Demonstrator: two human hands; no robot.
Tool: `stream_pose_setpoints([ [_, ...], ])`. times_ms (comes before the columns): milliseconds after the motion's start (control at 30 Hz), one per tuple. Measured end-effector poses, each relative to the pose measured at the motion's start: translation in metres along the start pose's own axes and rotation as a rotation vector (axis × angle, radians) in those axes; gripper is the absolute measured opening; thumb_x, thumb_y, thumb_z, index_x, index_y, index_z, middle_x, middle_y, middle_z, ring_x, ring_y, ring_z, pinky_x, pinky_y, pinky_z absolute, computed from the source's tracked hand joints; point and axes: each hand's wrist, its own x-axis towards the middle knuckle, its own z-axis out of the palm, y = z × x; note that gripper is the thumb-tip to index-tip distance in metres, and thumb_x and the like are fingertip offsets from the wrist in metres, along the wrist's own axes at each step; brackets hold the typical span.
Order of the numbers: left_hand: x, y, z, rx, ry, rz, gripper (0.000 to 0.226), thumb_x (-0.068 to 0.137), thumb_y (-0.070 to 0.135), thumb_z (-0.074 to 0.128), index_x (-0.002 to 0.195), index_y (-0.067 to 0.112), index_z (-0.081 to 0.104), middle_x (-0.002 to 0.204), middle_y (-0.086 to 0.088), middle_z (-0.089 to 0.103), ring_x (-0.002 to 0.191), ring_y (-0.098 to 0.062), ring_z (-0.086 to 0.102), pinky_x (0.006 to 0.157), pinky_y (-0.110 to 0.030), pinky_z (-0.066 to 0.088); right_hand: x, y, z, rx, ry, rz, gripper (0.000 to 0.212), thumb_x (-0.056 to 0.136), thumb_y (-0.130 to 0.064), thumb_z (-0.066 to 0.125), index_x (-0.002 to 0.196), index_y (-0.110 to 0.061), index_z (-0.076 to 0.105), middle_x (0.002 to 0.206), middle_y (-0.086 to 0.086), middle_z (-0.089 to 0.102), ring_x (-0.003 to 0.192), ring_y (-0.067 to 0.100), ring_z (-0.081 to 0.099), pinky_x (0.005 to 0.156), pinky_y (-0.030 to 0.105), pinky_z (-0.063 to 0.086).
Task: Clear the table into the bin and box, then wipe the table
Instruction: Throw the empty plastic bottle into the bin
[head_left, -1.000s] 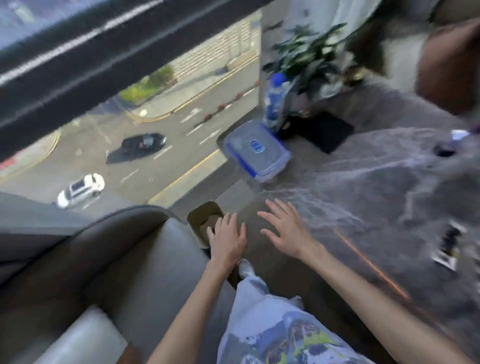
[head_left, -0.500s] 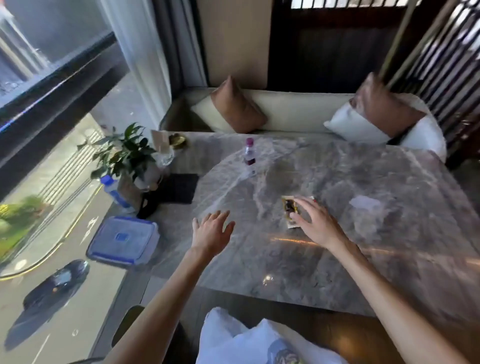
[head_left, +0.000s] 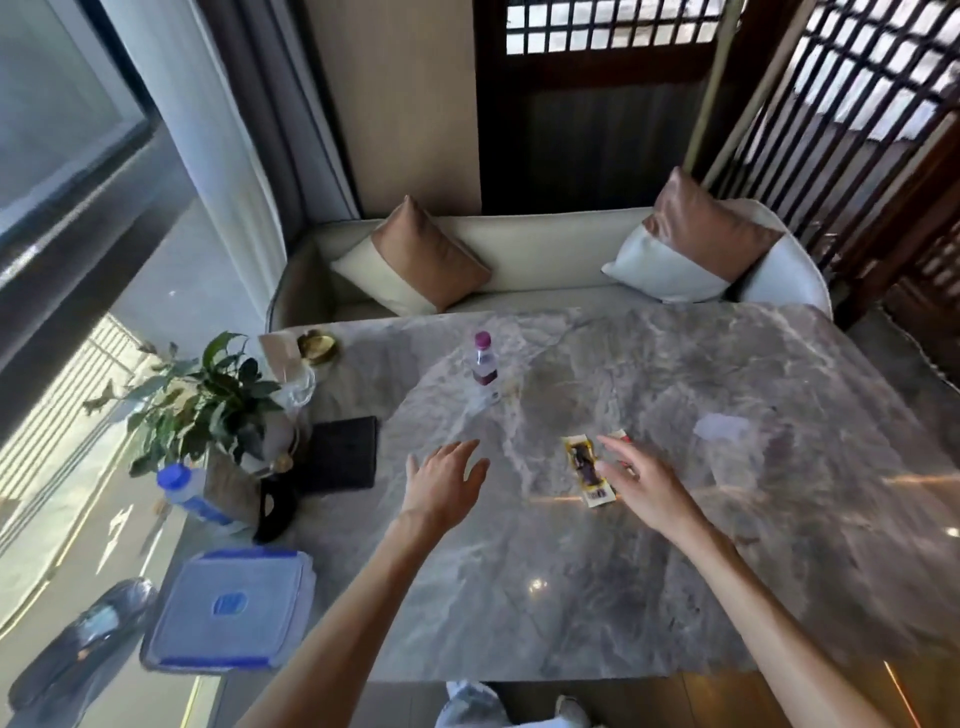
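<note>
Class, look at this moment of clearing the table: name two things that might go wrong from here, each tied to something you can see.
1. The right hand hovers by the flat wrapper. Lying flush on smooth marble, it may slide away rather than lift.
2. The small bottle stands upright just beyond both hands; a sweeping left hand might tip it over.

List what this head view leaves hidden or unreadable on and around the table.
- Snack wrapper: print too blurred to read.
- Red item: mostly hidden behind the right hand.
- Lidded box: frosted lid hides the contents.
- Bin: none visible in frame.
- Pale patch on the table: glare makes it unidentifiable.
</note>
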Motion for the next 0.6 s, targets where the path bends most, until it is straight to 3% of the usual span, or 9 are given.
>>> stream_pose_setpoints([
  [67,0.015,-0.014,-0.013,0.005,0.011,0.021,0.05,0.099,0.051,0.034,0.144,0.03,0.041,0.147,0.004,0.048,0.133,-0.022,0.048,0.114,-0.053,0.026,0.015,-0.012,0.016,0.029,0.011,0.028,0.04,0.092,-0.02,0.063,0.131,-0.013,0.059,0.13,-0.001,0.061,0.12,0.005,0.052,0.092,-0.001,0.033],
  [100,0.023,-0.021,-0.02,0.0,0.016,0.025,0.05,0.099,0.051,0.035,0.143,0.029,0.041,0.147,0.004,0.049,0.133,-0.022,0.048,0.114,-0.052,0.026,0.023,-0.017,0.023,0.041,0.01,0.035,0.041,0.092,-0.02,0.063,0.132,-0.012,0.058,0.131,0.0,0.061,0.121,0.005,0.052,0.095,0.0,0.033],
  [200,0.047,-0.04,-0.038,0.01,0.025,0.027,0.05,0.099,0.049,0.036,0.143,0.028,0.042,0.145,0.002,0.051,0.133,-0.023,0.048,0.114,-0.05,0.027,0.047,-0.032,0.042,0.086,-0.026,0.064,0.047,0.091,-0.02,0.064,0.137,-0.014,0.053,0.137,0.005,0.058,0.128,0.015,0.053,0.11,0.03,0.04],
  [267,0.064,-0.047,-0.048,0.019,0.017,0.031,0.049,0.099,0.048,0.037,0.143,0.027,0.042,0.145,0.0,0.052,0.132,-0.024,0.05,0.113,-0.048,0.03,0.06,-0.041,0.052,0.094,-0.031,0.099,0.052,0.091,-0.023,0.065,0.14,-0.017,0.049,0.137,0.007,0.057,0.127,0.018,0.054,0.109,0.038,0.042],
  [500,0.146,-0.039,-0.068,-0.01,-0.02,0.062,0.043,0.098,0.042,0.042,0.137,0.025,0.048,0.138,-0.005,0.058,0.124,-0.03,0.056,0.105,-0.044,0.041,0.124,-0.056,0.085,0.178,-0.055,0.293,0.062,0.088,-0.01,0.068,0.144,-0.009,0.041,0.139,0.018,0.051,0.127,0.029,0.052,0.103,0.033,0.044],
  [600,0.187,-0.029,-0.063,-0.07,-0.056,0.051,0.05,0.097,0.037,0.047,0.143,0.019,0.041,0.142,-0.011,0.053,0.127,-0.032,0.053,0.103,-0.044,0.043,0.163,-0.051,0.1,0.21,-0.089,0.357,0.067,0.085,-0.002,0.068,0.145,-0.003,0.038,0.143,0.021,0.047,0.131,0.03,0.049,0.1,0.027,0.042],
])
